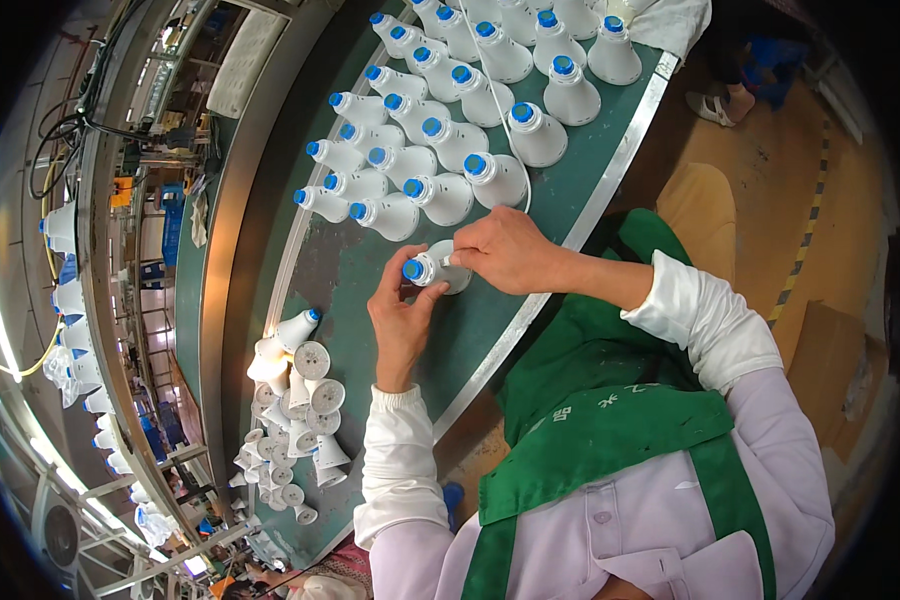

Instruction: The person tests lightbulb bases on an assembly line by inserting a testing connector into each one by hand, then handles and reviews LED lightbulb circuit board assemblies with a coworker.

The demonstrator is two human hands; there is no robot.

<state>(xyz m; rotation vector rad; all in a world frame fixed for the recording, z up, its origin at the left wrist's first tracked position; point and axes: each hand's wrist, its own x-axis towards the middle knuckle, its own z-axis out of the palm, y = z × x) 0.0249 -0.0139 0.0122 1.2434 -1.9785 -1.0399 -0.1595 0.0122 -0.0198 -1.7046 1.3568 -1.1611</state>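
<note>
A white cone-shaped piece with a blue cap (457, 281) stands on the green bench in front of me. My left hand (400, 318) is closed round its narrow end, thumb and fingers on opposite sides of the neck. My right hand (505, 250) is pinched, its fingertips against the upper side of the same piece. Something small and pale shows at those fingertips, too small to name. Just beyond my hands, several rows of similar white blue-capped pieces (450, 200) stand upright.
Loose white cones (327, 397) lie heaped on the bench to the left. A white cord (510, 140) runs among the rows. The bench's metal edge (500, 350) passes in front of me. A white cloth (675, 25) lies at the far end. Another person's foot (712, 108) shows at upper right.
</note>
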